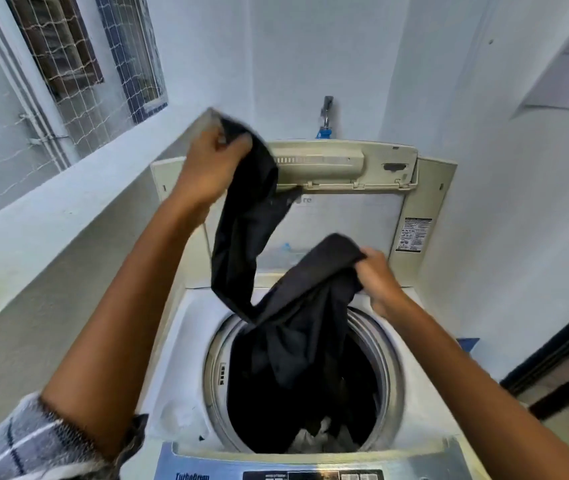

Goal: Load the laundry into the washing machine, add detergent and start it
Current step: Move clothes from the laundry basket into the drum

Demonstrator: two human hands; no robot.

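I see a limp, dark, matte garment (276, 299) draped between both hands. My left hand (206, 168) has its grip curled tight on one end, raised by the folded lid (338, 164); my right hand (380, 278) pinches the other, lower. The middle sags into the round steel-rimmed drum (213, 368), with room around it.
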